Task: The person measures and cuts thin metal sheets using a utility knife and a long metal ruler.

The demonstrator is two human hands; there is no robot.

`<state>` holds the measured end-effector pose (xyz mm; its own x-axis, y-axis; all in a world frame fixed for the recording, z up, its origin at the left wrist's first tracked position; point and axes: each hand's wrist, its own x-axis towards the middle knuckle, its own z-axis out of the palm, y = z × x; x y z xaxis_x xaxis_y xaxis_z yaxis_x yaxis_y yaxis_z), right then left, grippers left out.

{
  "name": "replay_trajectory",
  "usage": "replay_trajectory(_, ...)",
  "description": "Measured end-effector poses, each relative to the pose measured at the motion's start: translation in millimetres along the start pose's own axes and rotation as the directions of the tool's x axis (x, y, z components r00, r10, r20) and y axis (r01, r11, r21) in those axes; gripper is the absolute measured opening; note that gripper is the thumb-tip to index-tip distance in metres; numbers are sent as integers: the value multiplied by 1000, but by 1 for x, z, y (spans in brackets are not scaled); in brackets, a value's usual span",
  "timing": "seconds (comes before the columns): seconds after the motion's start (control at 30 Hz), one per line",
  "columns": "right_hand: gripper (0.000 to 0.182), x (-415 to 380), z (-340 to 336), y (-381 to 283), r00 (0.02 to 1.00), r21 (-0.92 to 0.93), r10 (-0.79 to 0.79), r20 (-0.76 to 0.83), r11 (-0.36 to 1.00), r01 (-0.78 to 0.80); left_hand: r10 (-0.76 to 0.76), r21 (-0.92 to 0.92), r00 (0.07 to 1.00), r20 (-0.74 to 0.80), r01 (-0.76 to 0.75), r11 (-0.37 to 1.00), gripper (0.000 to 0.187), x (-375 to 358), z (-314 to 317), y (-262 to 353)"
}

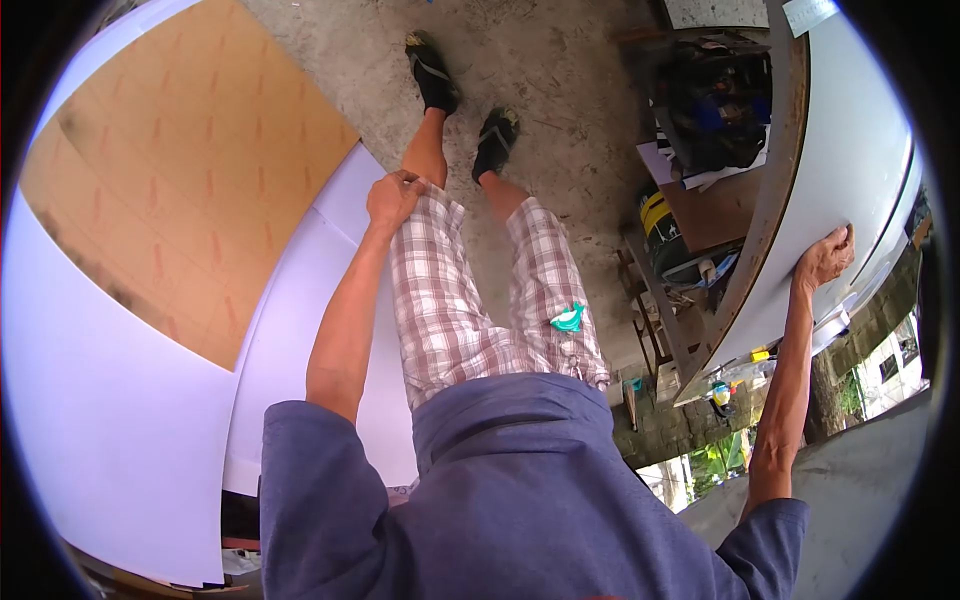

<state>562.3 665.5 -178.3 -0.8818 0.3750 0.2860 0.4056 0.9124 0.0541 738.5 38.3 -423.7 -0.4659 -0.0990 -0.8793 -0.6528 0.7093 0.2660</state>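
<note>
My left hand (393, 201) is closed at the left knee, its fingers pinching the hem of the plaid shorts (445, 270). My right hand (826, 258) rests with curled fingers on a glossy white sheet (850, 150) on the worktop to the right. Its palm side is hidden, so I cannot make out what it holds, if anything. On my left lies a large brown sheet (190, 170) with faint reddish print, on top of white sheets (110, 400). A teal-and-white piece (567, 318), perhaps cloth or wrapper, shows on the right thigh of the shorts.
The worktop's worn wooden edge (792, 150) curves close along my right side. Beneath it are a black bag (715, 95), a yellow-and-black container (660, 220) and clutter. Small bottles (720, 393) stand beyond its near corner. Stained concrete floor (560, 60) lies around my feet.
</note>
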Motion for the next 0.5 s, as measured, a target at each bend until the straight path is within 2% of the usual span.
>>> replay_trajectory(0.2,47,0,-1,-1,1000,-6,6,11,1000,-6,-20,90,1000,-2,20,996,36,2,3,3)
replay_trajectory(0.33,45,-2,-1,-5,999,45,43,1,998,-43,18,127,999,28,-21,992,37,4,0,8)
replay_trajectory(0.37,44,0,2,3,1000,4,-13,-11,1000,13,23,118,999,35,-27,993,37,6,-1,6)
replay_trajectory(0.5,43,-1,-1,-11,999,8,-18,-28,1000,18,9,121,999,52,-15,993,39,6,-7,22)
